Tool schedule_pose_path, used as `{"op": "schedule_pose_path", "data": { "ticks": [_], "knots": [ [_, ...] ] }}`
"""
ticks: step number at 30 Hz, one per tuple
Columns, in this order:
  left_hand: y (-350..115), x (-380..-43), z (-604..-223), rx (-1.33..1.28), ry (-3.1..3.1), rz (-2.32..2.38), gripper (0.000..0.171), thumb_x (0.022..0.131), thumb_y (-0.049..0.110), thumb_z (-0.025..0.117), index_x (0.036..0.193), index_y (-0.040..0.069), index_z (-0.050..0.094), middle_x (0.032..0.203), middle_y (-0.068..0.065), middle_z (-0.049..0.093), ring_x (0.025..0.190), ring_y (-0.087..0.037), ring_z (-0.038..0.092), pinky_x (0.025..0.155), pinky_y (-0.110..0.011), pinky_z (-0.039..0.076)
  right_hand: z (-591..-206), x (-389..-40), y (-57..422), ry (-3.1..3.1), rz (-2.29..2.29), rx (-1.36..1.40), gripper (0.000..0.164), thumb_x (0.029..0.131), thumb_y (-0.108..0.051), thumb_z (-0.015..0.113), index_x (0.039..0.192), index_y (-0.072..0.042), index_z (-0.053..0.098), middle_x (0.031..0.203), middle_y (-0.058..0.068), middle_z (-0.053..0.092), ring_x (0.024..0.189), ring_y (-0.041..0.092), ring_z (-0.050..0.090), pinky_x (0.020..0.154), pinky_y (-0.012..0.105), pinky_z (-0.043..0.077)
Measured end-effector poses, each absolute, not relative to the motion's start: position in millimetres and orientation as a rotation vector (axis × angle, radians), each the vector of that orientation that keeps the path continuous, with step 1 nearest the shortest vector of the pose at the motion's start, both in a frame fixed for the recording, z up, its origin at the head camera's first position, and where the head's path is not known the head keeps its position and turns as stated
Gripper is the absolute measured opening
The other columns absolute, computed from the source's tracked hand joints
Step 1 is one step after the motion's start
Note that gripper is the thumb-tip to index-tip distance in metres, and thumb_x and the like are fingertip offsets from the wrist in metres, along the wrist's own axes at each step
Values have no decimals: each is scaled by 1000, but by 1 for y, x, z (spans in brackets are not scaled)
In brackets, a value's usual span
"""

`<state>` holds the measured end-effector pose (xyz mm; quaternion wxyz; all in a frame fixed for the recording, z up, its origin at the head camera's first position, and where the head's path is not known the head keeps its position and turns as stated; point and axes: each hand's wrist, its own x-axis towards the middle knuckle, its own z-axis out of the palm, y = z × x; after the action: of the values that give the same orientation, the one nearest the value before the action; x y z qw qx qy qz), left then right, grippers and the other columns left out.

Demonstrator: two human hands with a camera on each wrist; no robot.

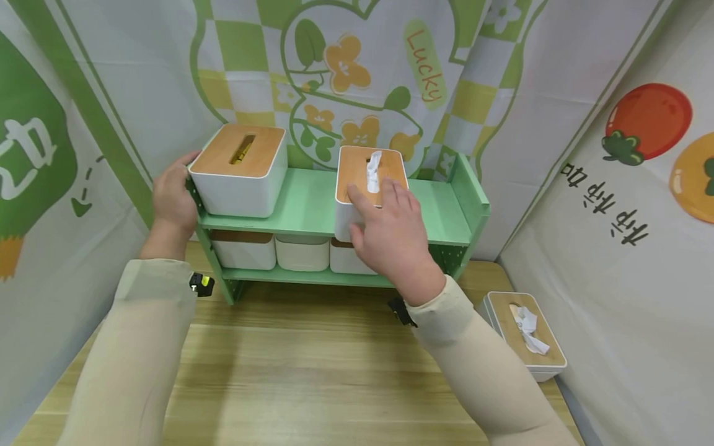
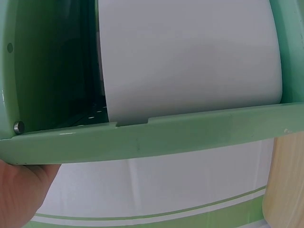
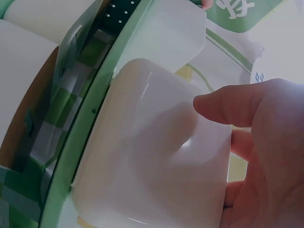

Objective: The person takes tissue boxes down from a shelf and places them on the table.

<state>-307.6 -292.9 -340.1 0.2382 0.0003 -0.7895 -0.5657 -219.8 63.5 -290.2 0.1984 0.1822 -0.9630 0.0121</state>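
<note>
My right hand lies on the front of a white tissue box with a wood lid and a white tissue poking from its slot. Its fingers stretch over the lid, and the thumb points at the box's front face, also seen in the right wrist view. That box stands on the upper board of a green two-tier shelf, its front reaching the board's edge. At the shelf's left end, my left hand rests beside a larger tissue box; its fingertips are partly hidden behind the side.
Several white and cream boxes fill the lower tier. Another tissue box, tissue showing, sits at the right edge of the wood table. Printed cloth panels enclose the back and sides.
</note>
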Motion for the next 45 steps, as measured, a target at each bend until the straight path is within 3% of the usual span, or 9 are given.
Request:
{"op": "schedule_pose_path", "data": {
  "ticks": [14, 25, 45],
  "knots": [
    [-293, -310, -337, -1, -2147, -1583, 57, 104, 31, 16, 148, 23, 51, 151, 7, 45, 134, -4, 35, 113, -26, 22, -282, -224, 81, -2742, 82, 523, 54, 101, -48, 52, 151, -29, 45, 148, 31, 36, 140, 43, 28, 113, 58, 18],
    [-290, -309, -338, -14, -2128, -1624, 56, 103, 30, 17, 148, 24, 50, 151, 7, 45, 135, -6, 34, 113, -27, 22, -283, -231, 101, -2740, 84, 520, 53, 102, -48, 50, 151, -27, 46, 147, 32, 38, 138, 44, 32, 110, 56, 25],
    [-293, -308, -339, 8, -2157, -1592, 57, 104, 31, 15, 149, 23, 50, 151, 9, 44, 135, -4, 33, 114, -28, 20, -286, -201, 109, -2728, 120, 506, 52, 102, -48, 50, 150, -26, 48, 148, 32, 37, 138, 45, 31, 111, 58, 22]
  ]
}}
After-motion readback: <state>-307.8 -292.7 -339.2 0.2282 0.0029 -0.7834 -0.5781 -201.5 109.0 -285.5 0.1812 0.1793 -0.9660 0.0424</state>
